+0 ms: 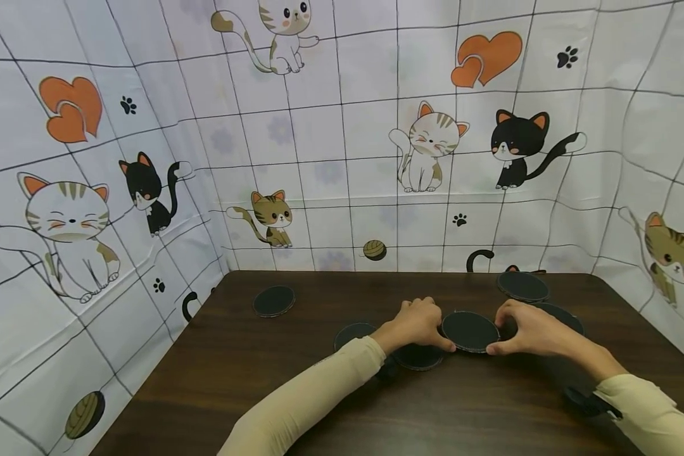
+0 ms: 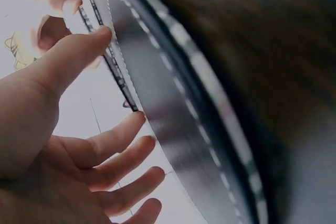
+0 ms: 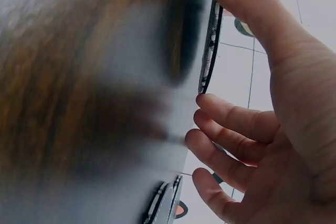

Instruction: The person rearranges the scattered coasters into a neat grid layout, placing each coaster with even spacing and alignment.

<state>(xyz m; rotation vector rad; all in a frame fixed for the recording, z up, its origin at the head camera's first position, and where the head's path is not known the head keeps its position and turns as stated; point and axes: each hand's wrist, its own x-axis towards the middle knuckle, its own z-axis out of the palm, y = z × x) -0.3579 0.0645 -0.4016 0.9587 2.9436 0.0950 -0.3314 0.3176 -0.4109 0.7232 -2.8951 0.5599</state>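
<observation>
Clamped fingers of left hand (image 1: 413,324) and right hand (image 1: 534,330) round dark disc (image 1: 470,331), with other discs (image 1: 418,359) near fingertips.

Head view: bright, fairly even light is washing the white wall (image 1: 370,183); the dark counter (image 1: 205,380) is reading dim, with faint sheen near the bottom. Grid lines are bending toward the sides. Left wrist view: background is nearly blowing out, near disc (image 2: 157,93) is blurring along its outer rim. Right wrist view: counter is smearing out of focus, pale glare showing.
</observation>
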